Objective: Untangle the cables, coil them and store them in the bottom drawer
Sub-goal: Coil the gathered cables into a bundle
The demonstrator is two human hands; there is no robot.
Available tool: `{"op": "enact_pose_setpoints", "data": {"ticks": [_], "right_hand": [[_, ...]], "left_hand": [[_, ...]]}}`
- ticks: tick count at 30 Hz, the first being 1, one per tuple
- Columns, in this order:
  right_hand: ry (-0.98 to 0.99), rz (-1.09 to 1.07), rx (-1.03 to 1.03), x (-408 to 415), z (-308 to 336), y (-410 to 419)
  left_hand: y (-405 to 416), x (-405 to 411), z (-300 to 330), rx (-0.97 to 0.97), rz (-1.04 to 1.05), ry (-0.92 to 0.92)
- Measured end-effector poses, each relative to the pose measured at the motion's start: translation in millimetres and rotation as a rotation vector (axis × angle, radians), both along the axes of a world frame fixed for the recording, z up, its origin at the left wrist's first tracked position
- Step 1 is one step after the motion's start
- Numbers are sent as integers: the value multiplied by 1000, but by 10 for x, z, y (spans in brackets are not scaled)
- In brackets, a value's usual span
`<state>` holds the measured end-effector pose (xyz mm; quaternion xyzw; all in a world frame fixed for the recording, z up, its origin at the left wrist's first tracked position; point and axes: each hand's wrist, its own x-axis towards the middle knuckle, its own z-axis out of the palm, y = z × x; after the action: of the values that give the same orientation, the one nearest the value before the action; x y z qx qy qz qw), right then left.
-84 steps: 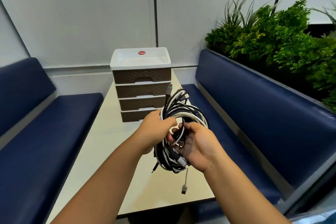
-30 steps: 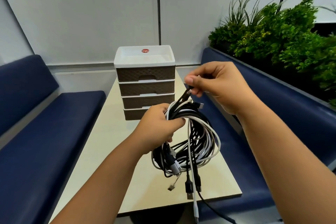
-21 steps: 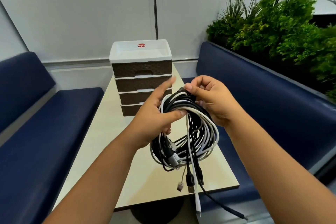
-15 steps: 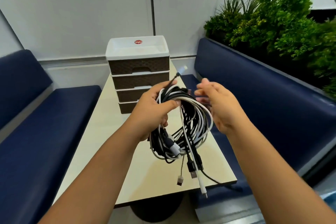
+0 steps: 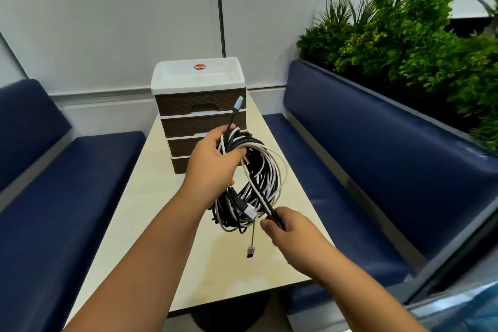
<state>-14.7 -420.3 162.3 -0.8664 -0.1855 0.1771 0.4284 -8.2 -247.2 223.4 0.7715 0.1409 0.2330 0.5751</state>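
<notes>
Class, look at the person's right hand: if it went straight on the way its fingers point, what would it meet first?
Probably the cable bundle: the right hand points up-left along the black cable it pinches. Depth is uncertain.

A booth-style seating nook is shown, of the kind found in an office lounge or café. A narrow pale table (image 5: 151,197) is flanked on both sides by navy padded benches (image 5: 377,148). Behind the bench right of the table, a planter of greenery (image 5: 404,35) is set; plain white wall panels (image 5: 107,8) are seen beyond the table.
</notes>
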Motion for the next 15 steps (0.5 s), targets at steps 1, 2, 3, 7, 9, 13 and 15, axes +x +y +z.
{"op": "enact_pose_setpoints", "data": {"ticks": [1, 2, 3, 7, 9, 13, 15], "right_hand": [[-141, 21, -140, 5, 64, -48], [-271, 48, -266, -1, 156, -97], [-396, 83, -374, -11, 264, -143], [-809, 279, -681, -12, 704, -224], [-915, 359, -707, 42, 905, -229], [-1081, 539, -732, 141, 1327, -226], [-1100, 599, -696, 169, 1541, -217]], "left_hand": [[18, -2, -14, 5, -1, 18], [35, -4, -26, 19, -1, 41], [51, -8, -35, 38, -5, 64], [95, -19, -34, 73, -75, 142], [116, -21, -15, 106, -117, 208], [98, -53, 57, 178, -211, 300], [47, -98, 96, 233, -268, 324]]}}
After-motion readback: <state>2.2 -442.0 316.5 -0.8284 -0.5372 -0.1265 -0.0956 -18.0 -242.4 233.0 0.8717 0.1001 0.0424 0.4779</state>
